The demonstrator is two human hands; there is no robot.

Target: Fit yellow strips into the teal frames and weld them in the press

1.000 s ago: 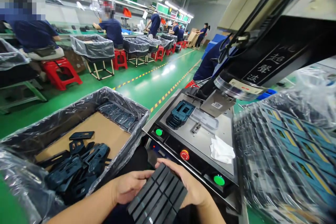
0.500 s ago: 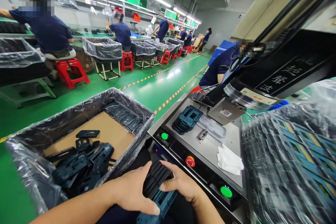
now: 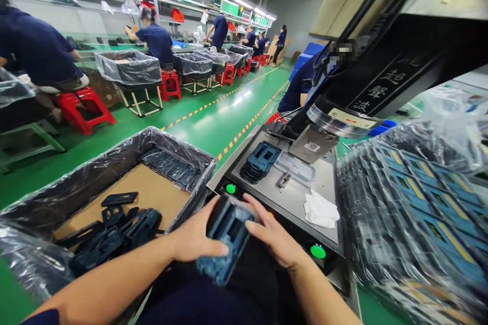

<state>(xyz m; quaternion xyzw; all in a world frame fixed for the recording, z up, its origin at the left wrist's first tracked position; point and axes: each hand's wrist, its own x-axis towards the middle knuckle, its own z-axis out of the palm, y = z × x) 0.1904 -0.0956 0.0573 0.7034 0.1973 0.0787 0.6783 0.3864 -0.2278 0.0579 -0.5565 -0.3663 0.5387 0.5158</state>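
Both my hands grip a stack of dark blue plastic frame parts (image 3: 224,236) low in front of me. My left hand (image 3: 194,238) wraps the stack's left side with the thumb across its front. My right hand (image 3: 272,236) presses on its right side. The stack is tilted, its open frame face turned up toward me. Just beyond it stands the welding machine's metal deck (image 3: 301,198) with a dark fixture (image 3: 261,161) and a press head (image 3: 318,144) above.
A plastic-lined box (image 3: 114,172) on my left holds loose dark parts (image 3: 114,233) and a neat row. Green buttons (image 3: 317,251), a white cloth (image 3: 321,209) and plastic-covered trays (image 3: 415,213) lie to the right. Other seated workers line the green floor behind.
The stack has turned over from its ribbed back to its open frame face and has risen toward the machine's front edge. My view has shifted slightly.
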